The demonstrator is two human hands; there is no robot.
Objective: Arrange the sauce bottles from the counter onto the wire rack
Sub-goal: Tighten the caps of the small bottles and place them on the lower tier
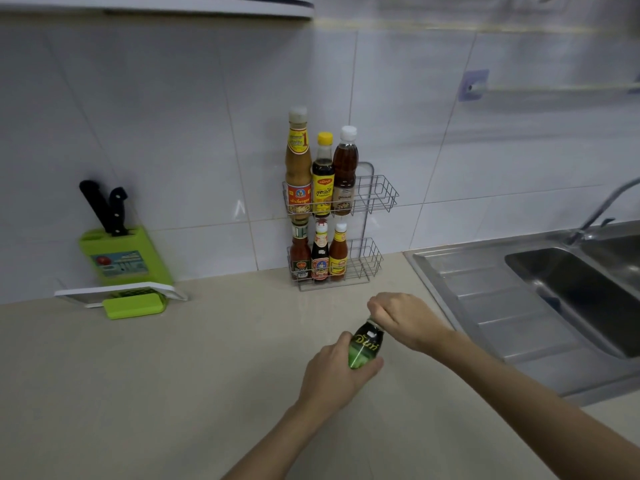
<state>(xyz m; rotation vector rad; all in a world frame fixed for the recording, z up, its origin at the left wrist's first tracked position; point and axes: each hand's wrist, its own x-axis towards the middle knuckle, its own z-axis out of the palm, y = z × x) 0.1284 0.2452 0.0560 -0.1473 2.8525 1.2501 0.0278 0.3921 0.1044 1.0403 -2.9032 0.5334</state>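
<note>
Green-labelled sauce bottle (364, 348), near centre of the counter (173, 375), gripped around its body by the left hand (337, 370) while the right hand (403, 318) pinches its cap, likely tightening before racking; wire rack (375, 197) right-hand slots free.

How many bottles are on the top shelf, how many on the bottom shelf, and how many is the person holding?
Top shelf of the wire rack: 3, tall tan bottle, yellow-capped dark bottle, white-capped brown bottle
Bottom shelf: 3, red sauce, dark sauce, orange sauce
Held by left hand and right hand: 1, green-labelled bottle
Total: 7
</note>
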